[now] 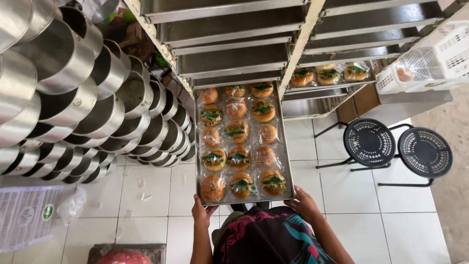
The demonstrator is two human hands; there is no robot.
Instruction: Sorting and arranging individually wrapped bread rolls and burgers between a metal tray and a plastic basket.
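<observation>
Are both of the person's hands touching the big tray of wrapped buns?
Touching. The head view shows the left hand and right hand gripping the metal tray's near corners.

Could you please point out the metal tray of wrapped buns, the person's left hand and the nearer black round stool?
Metal tray of wrapped buns (289,181), head view, bare right rim.
Left hand (202,211), head view, back of hand.
Black round stool (370,142), head view, perforated seat centre.

Fingertips of both hands under the tray (289,181), far end inside rack (229,54).
</observation>
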